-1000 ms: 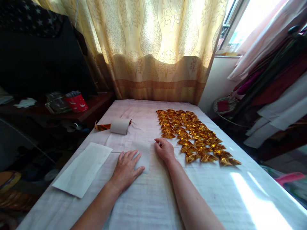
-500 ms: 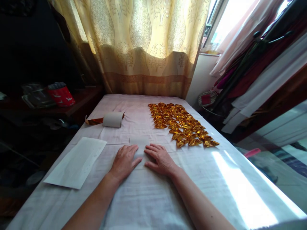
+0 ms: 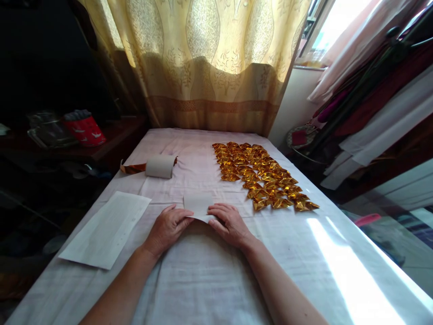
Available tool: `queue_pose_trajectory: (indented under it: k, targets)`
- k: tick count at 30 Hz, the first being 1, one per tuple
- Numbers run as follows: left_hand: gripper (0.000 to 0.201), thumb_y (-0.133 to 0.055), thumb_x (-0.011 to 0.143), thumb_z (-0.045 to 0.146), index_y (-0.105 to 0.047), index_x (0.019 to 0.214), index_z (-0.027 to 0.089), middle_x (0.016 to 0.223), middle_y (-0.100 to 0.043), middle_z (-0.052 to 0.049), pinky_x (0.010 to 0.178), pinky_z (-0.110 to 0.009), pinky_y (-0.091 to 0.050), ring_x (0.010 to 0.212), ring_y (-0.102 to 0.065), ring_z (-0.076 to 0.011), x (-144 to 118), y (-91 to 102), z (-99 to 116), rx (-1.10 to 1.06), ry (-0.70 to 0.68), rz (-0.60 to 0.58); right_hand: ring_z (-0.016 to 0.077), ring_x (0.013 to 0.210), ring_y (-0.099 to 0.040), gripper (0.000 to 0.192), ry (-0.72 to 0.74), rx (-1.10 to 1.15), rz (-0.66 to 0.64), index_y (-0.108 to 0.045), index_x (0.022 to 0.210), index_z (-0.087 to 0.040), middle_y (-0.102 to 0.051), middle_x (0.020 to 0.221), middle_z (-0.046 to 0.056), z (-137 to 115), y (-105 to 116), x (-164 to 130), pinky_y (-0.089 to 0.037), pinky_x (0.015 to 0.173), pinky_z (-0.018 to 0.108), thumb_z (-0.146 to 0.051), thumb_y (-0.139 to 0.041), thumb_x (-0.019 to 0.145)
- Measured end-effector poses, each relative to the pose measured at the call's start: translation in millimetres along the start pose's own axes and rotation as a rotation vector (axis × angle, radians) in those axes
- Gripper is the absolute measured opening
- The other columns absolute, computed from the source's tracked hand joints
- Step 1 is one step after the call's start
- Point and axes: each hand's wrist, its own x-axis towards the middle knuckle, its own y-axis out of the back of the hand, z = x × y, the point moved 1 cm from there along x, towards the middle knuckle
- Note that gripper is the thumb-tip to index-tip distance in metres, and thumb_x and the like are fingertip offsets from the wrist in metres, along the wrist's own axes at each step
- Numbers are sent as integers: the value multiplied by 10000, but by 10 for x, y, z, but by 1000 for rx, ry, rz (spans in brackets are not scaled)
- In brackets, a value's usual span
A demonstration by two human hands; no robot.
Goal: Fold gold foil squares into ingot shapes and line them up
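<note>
A small white paper square (image 3: pixel 198 204) lies on the cloth-covered table (image 3: pixel 209 280) in front of me. My left hand (image 3: pixel 166 229) and my right hand (image 3: pixel 229 223) pinch its near edge from either side, and that edge is lifted off the cloth. Beyond my right hand, several folded gold foil pieces (image 3: pixel 263 175) lie in rows. A white paper roll (image 3: pixel 160 166) with a strip of gold foil at its end rests at the back left.
A larger white sheet (image 3: pixel 106 229) lies at the table's left edge. A dark side shelf holds a red container (image 3: pixel 84 128). A yellow curtain (image 3: pixel 203 67) hangs behind the table, and clothes (image 3: pixel 372 95) hang at the right. Sunlight falls on the table's right side.
Both hands slid from lying flat on the paper square to its near edge and lifted it. The camera view shifted a little.
</note>
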Motion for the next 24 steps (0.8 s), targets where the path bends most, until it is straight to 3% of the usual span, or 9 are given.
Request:
queue_pose_trajectory:
  k: [4,8,13,16,21,24]
  targets:
    - [306,-479,939,406,-737,910,244,854,-769,-17,964,-361,-510,814,-712,-195,18,2,33,-26,81,116,230,1081,-644,373,2,60,85,-655,1185,-220,-720,1138,87,-37,34,-50,-463,961,362,-460,-592,907]
    - [273,-522,882,415,-708,952,229,860,-756,-16,748,-280,-548,779,-706,-191,2,12,83,-80,192,154,178,803,-674,192,-96,54,217,-695,931,-224,-737,848,31,-79,51,-57,-483,781,284,-307,-523,929]
    - [291,-521,879,386,-698,1061,243,832,-761,18,671,-244,-525,720,-712,-168,-37,-15,128,-158,239,43,148,705,-637,132,-222,5,-4,-704,868,-224,-718,761,4,-146,146,-23,-419,659,232,-229,-573,881]
    - [334,-528,892,346,-678,1174,250,795,-753,22,664,-251,-525,691,-706,-171,-31,-41,146,-93,235,12,151,748,-633,130,-284,-90,-110,-722,848,-219,-717,798,15,-187,207,36,-400,680,233,-174,-600,846]
    - [330,-597,872,227,-677,1191,199,1043,-749,-55,869,-330,-527,940,-700,-226,45,-55,184,90,185,19,182,880,-620,124,-342,-269,-179,-733,837,-208,-694,917,55,-204,178,174,-399,747,254,-198,-610,852]
    - [290,-614,882,211,-689,1161,194,1073,-730,-79,906,-379,-507,988,-671,-251,103,-27,214,205,202,-42,191,953,-613,147,-370,-291,-199,-719,957,-210,-678,1001,62,-195,142,232,-402,775,257,-226,-600,872]
